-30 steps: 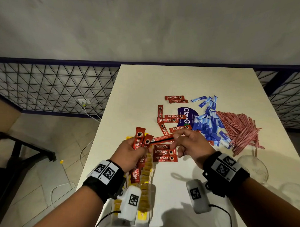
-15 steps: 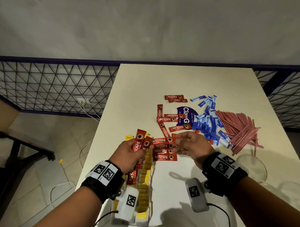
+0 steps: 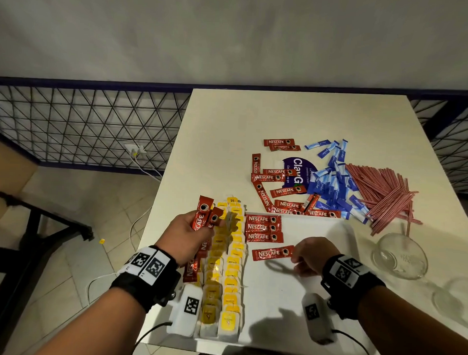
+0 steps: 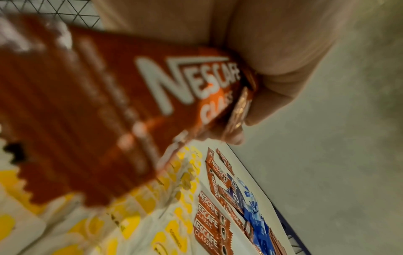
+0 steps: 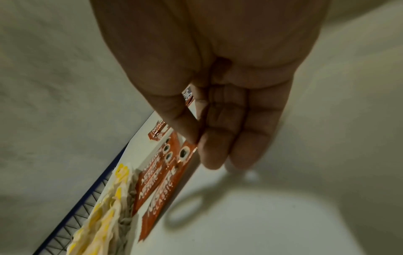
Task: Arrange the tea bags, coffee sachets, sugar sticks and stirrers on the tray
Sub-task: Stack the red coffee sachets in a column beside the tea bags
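Note:
My left hand [image 3: 188, 230] grips a bunch of red coffee sachets [image 3: 203, 216] above two rows of yellow-tagged tea bags [image 3: 225, 267] at the left of the white tray [image 3: 318, 228]. The bunch [image 4: 130, 107] fills the left wrist view, blurred. Three sachets [image 3: 264, 229] lie stacked in a column on the tray. Just below them my right hand [image 3: 303, 256] pinches the right end of another sachet [image 3: 272, 254], thumb against fingers [image 5: 196, 141], low over the tray. Loose sachets [image 3: 277, 189], blue sugar sticks [image 3: 333, 186] and red stirrers [image 3: 383, 193] lie beyond the tray.
A purple packet [image 3: 296, 171] lies under the loose sachets. Two clear glass bowls [image 3: 400, 257] [image 3: 456, 299] stand on the table right of the tray. A wire mesh fence [image 3: 83, 124] runs behind the table, whose left edge drops to the tiled floor.
My right hand has drawn one sachet away from the left hand's bunch and carried it down toward me, below the column of laid sachets. The left hand has hardly moved.

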The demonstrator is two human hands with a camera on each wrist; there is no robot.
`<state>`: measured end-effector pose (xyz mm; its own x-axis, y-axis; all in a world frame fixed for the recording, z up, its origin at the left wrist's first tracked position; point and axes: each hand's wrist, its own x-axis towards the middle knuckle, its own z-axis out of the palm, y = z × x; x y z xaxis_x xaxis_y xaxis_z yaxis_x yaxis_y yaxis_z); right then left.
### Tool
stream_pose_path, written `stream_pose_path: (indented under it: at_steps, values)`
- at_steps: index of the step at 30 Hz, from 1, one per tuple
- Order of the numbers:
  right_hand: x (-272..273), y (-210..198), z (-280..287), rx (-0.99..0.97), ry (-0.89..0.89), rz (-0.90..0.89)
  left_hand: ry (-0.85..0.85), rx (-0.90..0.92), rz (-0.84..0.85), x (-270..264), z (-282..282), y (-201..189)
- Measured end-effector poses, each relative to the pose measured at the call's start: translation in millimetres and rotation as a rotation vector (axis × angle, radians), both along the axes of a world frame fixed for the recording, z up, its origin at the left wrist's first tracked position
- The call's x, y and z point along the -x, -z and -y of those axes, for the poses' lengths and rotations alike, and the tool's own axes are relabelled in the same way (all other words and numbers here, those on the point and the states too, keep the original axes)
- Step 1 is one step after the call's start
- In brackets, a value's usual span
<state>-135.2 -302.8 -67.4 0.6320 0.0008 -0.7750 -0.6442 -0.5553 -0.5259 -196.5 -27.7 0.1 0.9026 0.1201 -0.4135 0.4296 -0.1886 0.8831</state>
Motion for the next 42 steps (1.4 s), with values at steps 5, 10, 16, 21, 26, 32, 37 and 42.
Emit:
stream_pose_path:
  at_steps: [5, 10, 16, 21, 26, 32, 37, 42]
  values:
    - [-1, -4, -9, 0.098, -0.099, 0.008, -0.005, 0.015, -0.009, 2, 1, 2]
    - [1, -6, -18, 0.125, -0.122, 0.005, -0.013, 0.037, -0.013, 4, 0, 4]
    - [-2, -8, -26, 0.215, -0.290, -0.020, -0.014, 0.060, 0.005, 4, -2, 7]
    - [-2, -9, -23, 0.212, -0.280, 0.019, -0.025, 0.062, -0.005, 4, 0, 5]
    - [-1, -8, -22, 0.224, -0.304, 0.048, -0.019, 0.063, 0.004, 5, 1, 4]
    - [-2, -7, -23, 0.267, -0.390, 0.074, -0.023, 0.047, 0.001, 3, 0, 8]
    - [-1, -9, -22, 0.292, -0.399, 0.063, -0.034, 0.061, -0.002, 2, 1, 10]
    - [2, -32, -19, 0.375, -0.586, 0.354, -0.023, 0.160, -0.065, 5, 10, 7]
